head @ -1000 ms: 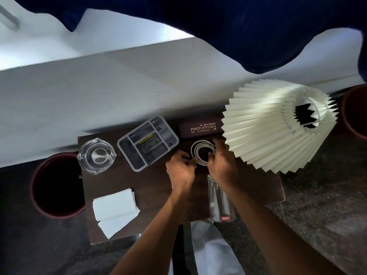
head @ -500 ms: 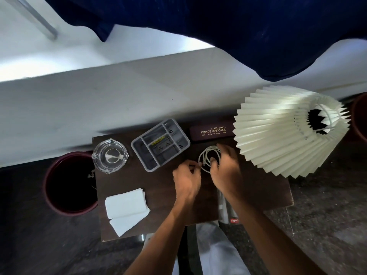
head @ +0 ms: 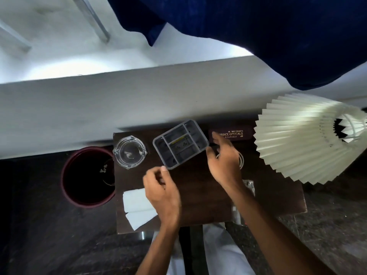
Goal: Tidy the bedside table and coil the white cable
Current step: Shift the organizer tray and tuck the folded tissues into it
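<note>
**Both hands over the desk, coiled cable lying under the right one**

While the head camera looks straight down, a dark brown desk (head: 198,199) fills the middle of the frame, set against a white bed edge (head: 139,104) along the top. The left hand (head: 160,193) hovers at centre-left with its fingers curled loosely inward and the thumb up; it holds nothing that can be seen. The right hand (head: 224,161) hangs right of centre with fingers spread wide and holds nothing, its fingertips reaching toward a maroon spectacle case (head: 236,133) printed with gold lettering.

The white cable (head: 241,160) lies coiled on the desk just beneath the right hand, only an arc of its loops showing past the knuckles on the right side.

A grey divided tray (head: 180,146) sits tilted at upper centre of the desk, between the two hands and close to both. To its left stands a clear glass ashtray (head: 130,151). Folded white tissue (head: 137,207) lies at the lower left of the desk, partly covered by the left wrist. A clear bottle (head: 249,185) shows partly behind the right forearm. A pleated cream lampshade (head: 301,139) occupies the right of the frame, and a dark red bin (head: 87,177) stands on the floor to the left of the desk.
</note>
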The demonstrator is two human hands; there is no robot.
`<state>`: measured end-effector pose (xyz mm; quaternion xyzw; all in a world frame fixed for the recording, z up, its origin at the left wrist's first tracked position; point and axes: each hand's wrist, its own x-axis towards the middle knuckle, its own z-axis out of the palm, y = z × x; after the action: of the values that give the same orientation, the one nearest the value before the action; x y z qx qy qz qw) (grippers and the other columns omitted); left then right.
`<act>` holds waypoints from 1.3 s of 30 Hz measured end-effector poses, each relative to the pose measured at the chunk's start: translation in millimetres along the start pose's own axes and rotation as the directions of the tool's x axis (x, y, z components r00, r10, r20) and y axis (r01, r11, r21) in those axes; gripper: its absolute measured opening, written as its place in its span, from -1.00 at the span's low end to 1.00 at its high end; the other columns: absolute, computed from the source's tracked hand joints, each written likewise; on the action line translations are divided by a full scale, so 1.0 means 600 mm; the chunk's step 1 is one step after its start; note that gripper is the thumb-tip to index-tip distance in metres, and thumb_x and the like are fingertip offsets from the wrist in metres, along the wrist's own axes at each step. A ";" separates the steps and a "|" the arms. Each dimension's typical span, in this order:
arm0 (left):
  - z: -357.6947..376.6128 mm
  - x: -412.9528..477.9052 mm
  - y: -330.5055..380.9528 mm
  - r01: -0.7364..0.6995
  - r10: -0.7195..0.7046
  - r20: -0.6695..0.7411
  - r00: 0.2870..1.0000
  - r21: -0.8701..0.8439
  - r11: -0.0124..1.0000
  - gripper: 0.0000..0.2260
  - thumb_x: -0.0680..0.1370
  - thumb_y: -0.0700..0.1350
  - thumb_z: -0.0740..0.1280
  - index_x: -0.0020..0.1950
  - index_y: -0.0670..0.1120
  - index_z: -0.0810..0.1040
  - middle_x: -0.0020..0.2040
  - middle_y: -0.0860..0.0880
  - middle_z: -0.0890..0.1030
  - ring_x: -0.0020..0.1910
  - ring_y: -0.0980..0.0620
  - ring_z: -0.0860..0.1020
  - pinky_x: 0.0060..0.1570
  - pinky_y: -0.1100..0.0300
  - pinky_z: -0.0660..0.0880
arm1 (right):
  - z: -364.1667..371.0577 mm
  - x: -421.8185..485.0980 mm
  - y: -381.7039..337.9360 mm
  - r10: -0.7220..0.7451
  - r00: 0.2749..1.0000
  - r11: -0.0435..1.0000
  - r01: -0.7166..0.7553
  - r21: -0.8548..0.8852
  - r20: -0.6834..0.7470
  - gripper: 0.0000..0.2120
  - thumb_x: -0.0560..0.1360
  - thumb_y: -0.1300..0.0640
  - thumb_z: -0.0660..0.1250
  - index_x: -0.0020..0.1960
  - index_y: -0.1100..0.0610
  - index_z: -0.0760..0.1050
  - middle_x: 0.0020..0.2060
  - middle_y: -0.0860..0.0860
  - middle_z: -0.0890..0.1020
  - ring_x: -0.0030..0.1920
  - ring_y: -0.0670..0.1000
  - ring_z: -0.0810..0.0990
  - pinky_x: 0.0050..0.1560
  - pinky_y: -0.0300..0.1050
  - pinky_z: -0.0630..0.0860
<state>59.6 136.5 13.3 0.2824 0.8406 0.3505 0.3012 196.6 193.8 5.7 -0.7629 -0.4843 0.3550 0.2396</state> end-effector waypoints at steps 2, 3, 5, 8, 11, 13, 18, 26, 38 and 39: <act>-0.006 0.028 0.006 0.095 -0.094 0.025 0.995 -0.047 0.994 -0.79 0.68 -0.10 0.23 0.25 -0.13 0.55 0.18 -0.05 0.55 0.05 0.19 0.51 0.04 0.56 0.31 | 0.004 0.014 -0.016 0.038 0.994 0.999 -0.037 -0.010 0.100 -0.51 0.54 0.24 0.35 0.45 0.19 0.39 0.32 0.12 0.55 0.33 0.09 0.52 0.35 -0.21 0.38; -0.006 0.043 0.006 0.137 -0.133 0.069 0.989 -0.059 0.989 -0.72 0.69 -0.06 0.21 0.35 -0.11 0.53 0.28 -0.03 0.55 0.22 0.13 0.50 0.19 0.48 0.30 | 0.007 0.019 -0.022 0.052 0.988 0.999 -0.049 -0.023 0.143 -0.53 0.54 0.25 0.33 0.44 0.18 0.39 0.31 0.11 0.56 0.32 0.09 0.52 0.26 -0.33 0.35; -0.001 0.062 0.011 0.203 -0.183 0.185 0.965 -0.093 0.975 -0.62 0.69 0.05 0.18 0.44 -0.07 0.49 0.39 -0.01 0.55 0.40 0.06 0.46 0.36 0.25 0.30 | 0.013 0.026 -0.031 0.062 0.975 0.998 -0.058 -0.028 0.212 -0.64 0.54 0.25 0.30 0.32 0.11 0.48 0.17 0.08 0.62 0.18 0.08 0.59 -0.03 -0.41 0.37; 0.002 0.073 0.028 0.213 -0.171 0.309 0.936 -0.107 0.971 -0.54 0.69 0.15 0.12 0.49 -0.05 0.45 0.44 -0.02 0.53 0.44 0.04 0.43 0.39 0.19 0.29 | 0.016 0.029 -0.041 0.086 0.965 0.996 -0.085 -0.017 0.248 -0.71 0.55 0.19 0.27 0.25 0.01 0.52 0.04 -0.04 0.64 -0.03 -0.08 0.54 -0.28 -0.37 0.36; -0.004 0.088 0.041 0.216 -0.165 0.324 0.932 -0.129 0.968 -0.48 0.68 0.21 0.10 0.51 -0.06 0.43 0.47 -0.04 0.49 0.49 -0.04 0.38 0.42 0.13 0.25 | 0.017 0.020 -0.042 0.121 0.968 0.992 -0.125 0.006 0.221 -0.72 0.57 0.12 0.28 0.27 -0.03 0.51 -0.05 -0.11 0.59 -0.12 -0.13 0.49 -0.31 -0.39 0.35; -0.007 0.104 0.039 0.239 -0.180 0.335 0.925 -0.143 0.960 -0.47 0.67 0.24 0.08 0.47 -0.08 0.47 0.45 -0.04 0.51 0.47 -0.04 0.40 0.46 0.08 0.28 | 0.021 0.009 -0.043 0.130 0.966 0.990 -0.137 0.015 0.223 -0.71 0.57 0.10 0.29 0.28 -0.05 0.51 -0.06 -0.09 0.61 -0.15 -0.12 0.51 -0.26 -0.41 0.38; -0.011 0.138 0.026 0.276 -0.204 0.410 0.889 -0.122 0.953 -0.38 0.62 0.34 0.05 0.41 -0.07 0.54 0.39 -0.08 0.58 0.42 -0.07 0.49 0.48 -0.09 0.33 | 0.033 -0.011 -0.043 0.195 0.957 0.976 -0.210 0.050 0.214 -0.64 0.54 0.04 0.35 0.33 -0.08 0.49 0.03 -0.07 0.66 0.02 -0.04 0.59 0.10 -0.15 0.51; -0.016 0.146 0.020 0.261 -0.185 0.467 0.865 -0.102 0.960 -0.20 0.46 0.48 0.05 0.42 -0.05 0.53 0.40 -0.06 0.58 0.43 -0.06 0.48 0.49 -0.08 0.33 | 0.038 -0.006 -0.048 0.197 0.962 0.977 -0.210 0.047 0.190 -0.66 0.53 0.06 0.35 0.30 -0.08 0.50 0.02 -0.04 0.69 -0.01 -0.02 0.64 0.06 -0.15 0.53; -0.036 0.144 0.012 0.255 -0.162 0.394 0.905 -0.196 0.947 -0.54 0.68 0.18 0.10 0.36 -0.06 0.59 0.26 -0.02 0.67 0.27 0.04 0.60 0.37 0.03 0.47 | 0.051 -0.025 -0.030 0.053 0.996 0.998 -0.054 -0.015 -0.069 -0.58 0.52 0.11 0.38 0.36 0.11 0.46 0.23 0.05 0.58 0.20 0.01 0.57 0.20 -0.09 0.56; -0.052 0.139 0.012 0.243 -0.163 0.332 0.929 -0.217 0.945 -0.59 0.69 0.13 0.12 0.32 -0.08 0.61 0.18 0.00 0.69 0.19 0.08 0.64 0.27 0.08 0.53 | 0.052 -0.041 -0.036 -0.009 0.987 1.000 0.005 -0.025 -0.163 -0.62 0.52 0.16 0.38 0.33 0.14 0.48 0.22 0.08 0.56 0.21 0.04 0.56 0.22 -0.05 0.54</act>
<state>-15.1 184.7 10.8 0.2036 0.7559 0.3733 0.4978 153.1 181.1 9.1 -0.7904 -0.4703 0.2846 0.2703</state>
